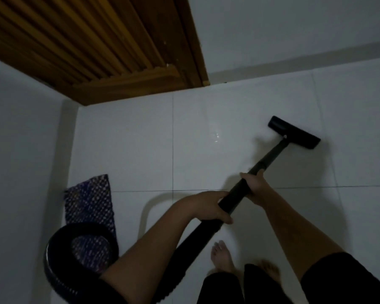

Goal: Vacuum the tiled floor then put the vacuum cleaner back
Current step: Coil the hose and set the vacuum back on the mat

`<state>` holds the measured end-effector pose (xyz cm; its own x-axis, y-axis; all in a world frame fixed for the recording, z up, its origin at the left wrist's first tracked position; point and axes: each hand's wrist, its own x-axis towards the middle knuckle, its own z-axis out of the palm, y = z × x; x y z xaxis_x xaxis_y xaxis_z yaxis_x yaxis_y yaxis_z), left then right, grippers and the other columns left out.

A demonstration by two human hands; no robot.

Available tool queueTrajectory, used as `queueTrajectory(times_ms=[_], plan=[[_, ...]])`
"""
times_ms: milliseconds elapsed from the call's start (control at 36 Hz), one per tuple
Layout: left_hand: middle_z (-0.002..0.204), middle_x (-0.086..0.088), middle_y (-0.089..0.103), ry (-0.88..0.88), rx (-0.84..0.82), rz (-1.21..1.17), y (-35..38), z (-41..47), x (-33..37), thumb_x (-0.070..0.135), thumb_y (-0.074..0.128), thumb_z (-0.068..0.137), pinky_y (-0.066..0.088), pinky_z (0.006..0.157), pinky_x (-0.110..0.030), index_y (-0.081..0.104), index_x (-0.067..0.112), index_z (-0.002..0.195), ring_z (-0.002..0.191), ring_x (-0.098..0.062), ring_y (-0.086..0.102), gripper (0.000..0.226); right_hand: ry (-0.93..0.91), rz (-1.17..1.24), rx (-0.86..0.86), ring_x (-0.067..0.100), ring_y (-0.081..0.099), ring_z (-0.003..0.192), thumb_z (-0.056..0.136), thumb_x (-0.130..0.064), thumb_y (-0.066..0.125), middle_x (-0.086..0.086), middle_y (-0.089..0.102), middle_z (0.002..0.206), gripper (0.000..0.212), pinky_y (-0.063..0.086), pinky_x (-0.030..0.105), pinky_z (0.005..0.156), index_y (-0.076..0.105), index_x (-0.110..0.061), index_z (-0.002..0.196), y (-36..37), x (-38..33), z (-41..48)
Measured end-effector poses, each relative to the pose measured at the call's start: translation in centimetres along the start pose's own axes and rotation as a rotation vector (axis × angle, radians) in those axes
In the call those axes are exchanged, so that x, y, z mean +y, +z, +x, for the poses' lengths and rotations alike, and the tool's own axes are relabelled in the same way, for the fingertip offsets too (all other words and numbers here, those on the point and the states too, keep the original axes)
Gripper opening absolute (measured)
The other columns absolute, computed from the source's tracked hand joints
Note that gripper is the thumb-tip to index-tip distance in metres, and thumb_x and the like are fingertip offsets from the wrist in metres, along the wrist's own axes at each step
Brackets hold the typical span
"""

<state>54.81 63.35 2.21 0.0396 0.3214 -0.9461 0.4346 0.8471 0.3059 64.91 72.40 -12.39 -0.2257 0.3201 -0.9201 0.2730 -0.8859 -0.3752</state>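
A black vacuum wand point(270, 157) slants from the lower middle up to the right. Its flat floor head point(294, 132) lies on the white tiled floor point(140, 145) near the right wall. My left hand point(213, 208) grips the lower, thicker part of the wand. Just above it, my right hand point(255, 186) grips the wand too. The black ribbed hose point(59, 257) loops behind my left arm at the lower left; the vacuum's body is out of view.
A wooden slatted door point(92, 47) fills the upper left corner. A dark patterned mat point(90, 200) lies by the left wall, partly under the hose loop. My bare feet point(222, 255) stand at the bottom centre. White walls close in on the left and far side.
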Motion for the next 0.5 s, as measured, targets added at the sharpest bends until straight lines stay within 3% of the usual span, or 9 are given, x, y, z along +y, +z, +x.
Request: queueTrajectory(times_ms=[111, 222, 333, 417, 500], plan=[[0.138, -0.01, 0.053, -0.033, 0.039, 0.113, 0.3, -0.3, -0.1, 0.024, 0.068, 0.085, 0.052, 0.096, -0.038, 0.027, 0.025, 0.149, 0.113, -0.029, 0.061, 0.076, 0.013, 0.085, -0.023, 0.037, 0.05, 0.123, 0.096, -0.01, 0.054, 0.021, 0.037, 0.145, 0.088, 0.047, 0.046, 0.097, -0.01, -0.028, 0.153, -0.1, 0.9, 0.2], [0.142, -0.007, 0.048, -0.033, 0.106, 0.262, 0.7, 0.2, 0.3, 0.028, 0.066, 0.086, 0.047, 0.1, -0.034, 0.027, 0.023, 0.148, 0.121, -0.026, 0.054, 0.073, -0.034, 0.11, -0.079, 0.038, 0.049, 0.126, 0.095, -0.009, 0.056, 0.023, 0.04, 0.144, 0.092, 0.046, 0.05, 0.101, -0.012, -0.027, 0.152, -0.8, 1.5, 1.1], [0.145, -0.003, 0.045, -0.083, 0.15, 0.413, 0.0, 1.1, 0.5, 0.031, 0.065, 0.086, 0.042, 0.1, -0.031, 0.026, 0.026, 0.149, 0.126, -0.024, 0.05, 0.074, -0.11, 0.137, -0.106, 0.039, 0.049, 0.126, 0.095, -0.015, 0.056, 0.021, 0.037, 0.145, 0.088, 0.05, 0.05, 0.095, -0.01, -0.022, 0.153, -0.9, 2.0, 2.1], [0.146, 0.001, 0.044, -0.115, 0.239, 0.536, -1.3, 1.2, 0.0, 0.036, 0.065, 0.086, 0.04, 0.097, -0.03, 0.031, 0.029, 0.147, 0.128, -0.023, 0.047, 0.07, -0.312, -0.296, -0.101, 0.039, 0.053, 0.121, 0.097, -0.034, 0.051, 0.022, 0.044, 0.141, 0.064, 0.053, 0.042, 0.088, 0.022, -0.01, 0.148, -1.1, 2.2, 2.5], [0.145, 0.001, 0.046, -0.112, 0.383, 0.592, -2.3, 0.9, -0.8, 0.037, 0.064, 0.086, 0.039, 0.105, -0.036, 0.037, 0.031, 0.144, 0.125, -0.022, 0.049, 0.064, -0.743, -0.656, 0.042, 0.031, 0.052, 0.117, 0.099, -0.036, 0.045, 0.017, 0.051, 0.128, 0.047, 0.04, 0.029, 0.1, 0.049, -0.008, 0.136, -1.4, 3.4, 3.3]])
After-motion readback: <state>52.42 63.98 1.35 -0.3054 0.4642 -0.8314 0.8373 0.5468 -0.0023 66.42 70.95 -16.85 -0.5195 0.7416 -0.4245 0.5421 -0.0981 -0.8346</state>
